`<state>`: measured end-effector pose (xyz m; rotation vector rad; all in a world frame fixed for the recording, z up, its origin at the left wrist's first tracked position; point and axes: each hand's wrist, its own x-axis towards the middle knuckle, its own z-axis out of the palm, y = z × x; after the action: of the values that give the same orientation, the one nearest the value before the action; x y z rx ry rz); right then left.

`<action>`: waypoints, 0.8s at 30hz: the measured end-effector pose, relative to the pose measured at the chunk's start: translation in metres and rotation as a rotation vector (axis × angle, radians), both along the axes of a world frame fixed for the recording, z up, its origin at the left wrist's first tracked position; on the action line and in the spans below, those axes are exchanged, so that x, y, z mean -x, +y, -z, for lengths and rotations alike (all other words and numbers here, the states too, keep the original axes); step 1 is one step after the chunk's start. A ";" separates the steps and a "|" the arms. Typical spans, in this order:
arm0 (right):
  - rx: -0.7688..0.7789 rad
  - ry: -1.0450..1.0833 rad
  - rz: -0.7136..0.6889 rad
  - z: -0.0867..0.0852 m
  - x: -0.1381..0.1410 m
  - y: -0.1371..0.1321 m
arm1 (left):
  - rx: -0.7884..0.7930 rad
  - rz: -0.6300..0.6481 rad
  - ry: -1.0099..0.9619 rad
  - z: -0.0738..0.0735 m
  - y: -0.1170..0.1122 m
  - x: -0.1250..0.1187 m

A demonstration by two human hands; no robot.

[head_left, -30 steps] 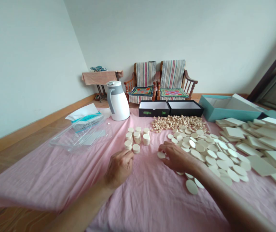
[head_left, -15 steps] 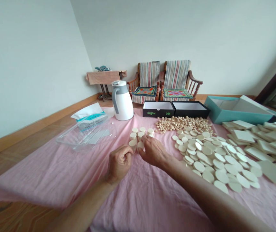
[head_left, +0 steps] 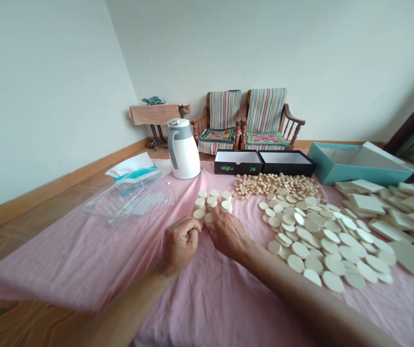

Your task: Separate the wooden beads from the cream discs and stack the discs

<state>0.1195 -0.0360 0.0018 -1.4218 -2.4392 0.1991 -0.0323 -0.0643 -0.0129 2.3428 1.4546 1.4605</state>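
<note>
Several small stacks of pale round wooden discs (head_left: 202, 193) stand in close rows on the pink cloth (head_left: 120, 270). At their near left side, my left hand (head_left: 180, 243) is closed in a fist, its knuckles close to the front left stack (head_left: 199, 215). Whatever that fist holds is hidden. My right hand (head_left: 230, 233) has its thumb and fingers around the right side of the front stack of discs (head_left: 209, 219), touching it. Its fingertips are partly out of sight. A large spread of loose discs (head_left: 333, 265) lies to the right of my right forearm.
Small wooden beads (head_left: 275, 185) lie heaped behind the discs. Square wooden pieces (head_left: 366, 203) pile up at the far right beside a teal box (head_left: 351, 168). Two black boxes (head_left: 238, 167) stand at the back. Left are a white jug (head_left: 185, 156) and a clear plastic tray (head_left: 102, 209).
My right hand has drawn slightly down and nearer, uncovering more of the front and right stacks. My left fist stays in place.
</note>
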 end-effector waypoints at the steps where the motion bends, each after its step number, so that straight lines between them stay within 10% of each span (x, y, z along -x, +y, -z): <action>1: 0.003 0.000 0.020 0.001 0.001 0.000 | 0.000 -0.002 0.001 0.000 0.000 0.000; 8: 0.027 -0.047 0.062 -0.010 0.000 -0.006 | 0.013 -0.004 0.024 0.000 0.000 0.001; 14: 0.003 -0.128 0.295 -0.035 -0.058 0.018 | 0.013 0.024 -0.004 0.001 0.001 0.001; 24: 0.054 -0.320 0.369 -0.007 -0.115 0.052 | 0.041 0.020 -0.011 0.005 0.004 0.002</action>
<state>0.2349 0.0163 0.0087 -2.0291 -2.3582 -0.0522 -0.0348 -0.0602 -0.0182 2.3150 1.4401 1.4227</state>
